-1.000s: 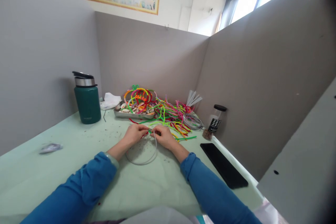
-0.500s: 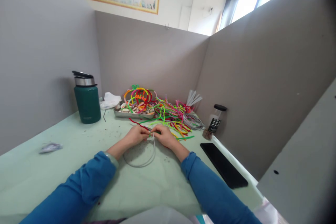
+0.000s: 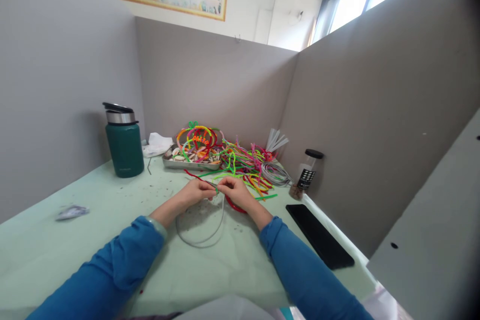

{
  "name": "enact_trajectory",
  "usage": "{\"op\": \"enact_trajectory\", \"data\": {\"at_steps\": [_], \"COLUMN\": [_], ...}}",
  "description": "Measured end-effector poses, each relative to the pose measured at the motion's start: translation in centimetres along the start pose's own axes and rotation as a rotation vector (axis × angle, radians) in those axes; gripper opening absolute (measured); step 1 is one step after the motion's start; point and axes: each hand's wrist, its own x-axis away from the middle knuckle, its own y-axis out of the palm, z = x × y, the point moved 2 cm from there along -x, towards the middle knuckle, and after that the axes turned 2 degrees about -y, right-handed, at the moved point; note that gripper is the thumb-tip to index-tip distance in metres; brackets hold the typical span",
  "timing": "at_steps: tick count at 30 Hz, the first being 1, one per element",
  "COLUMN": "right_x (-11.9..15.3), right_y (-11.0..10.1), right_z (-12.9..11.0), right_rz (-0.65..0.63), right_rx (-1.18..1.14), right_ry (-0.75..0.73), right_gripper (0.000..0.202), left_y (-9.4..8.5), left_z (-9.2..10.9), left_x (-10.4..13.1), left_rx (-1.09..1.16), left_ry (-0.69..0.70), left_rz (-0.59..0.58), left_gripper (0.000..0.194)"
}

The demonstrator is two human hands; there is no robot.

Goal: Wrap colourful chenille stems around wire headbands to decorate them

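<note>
Over the middle of the table, my left hand (image 3: 195, 194) and my right hand (image 3: 237, 193) meet with fingertips almost touching. Both pinch a thin grey wire (image 3: 200, 246), which hangs below them in a round loop. A red pipe cleaner (image 3: 193, 175) sticks out past my left fingertips toward the upper left. A red curved length (image 3: 235, 205) shows beneath my right hand. Between the fingertips a small green bit (image 3: 216, 190) is visible; how it joins the wire is too small to tell.
Behind the hands lie a heap of coloured pipe cleaners (image 3: 243, 157), a metal tray (image 3: 191, 165) with wooden pieces, and a grey wire coil (image 3: 275, 174). A green bottle (image 3: 125, 150) stands left. On the right are a clear jar (image 3: 308, 172) and a black phone-like slab (image 3: 318, 236).
The wire loop has shifted slightly down and right. A red curved length now shows below my right hand. My right hand has turned slightly, and both hands remain close together.
</note>
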Motion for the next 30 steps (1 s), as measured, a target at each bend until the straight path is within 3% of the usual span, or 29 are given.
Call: {"op": "enact_trajectory", "data": {"at_steps": [5,12,20,30], "right_x": [0.1,0.5,0.7,0.4], "right_y": [0.0,-0.7,0.3,0.4], "right_z": [0.1,-2.1,-2.2,-1.8], "right_rz": [0.020,0.267,0.071,0.019], "right_rx": [0.046,0.326,0.436,0.309], "right_ry": [-0.023,-0.286,-0.234,-0.200], "right_gripper": [0.014,0.011,0.019,0.024], "left_y": [0.0,-0.3,-0.3,-0.3], "left_z": [0.1,-0.6,-0.7,-1.0], "left_x": [0.0,-0.3,-0.5,-0.8], "left_rx": [0.022,0.044,0.076,0.057], "left_ry": [-0.025,-0.051,-0.030,0.021], "left_rz": [0.031,0.116,0.146,0.113], "left_gripper": [0.036,0.039,0.033,0.028]}}
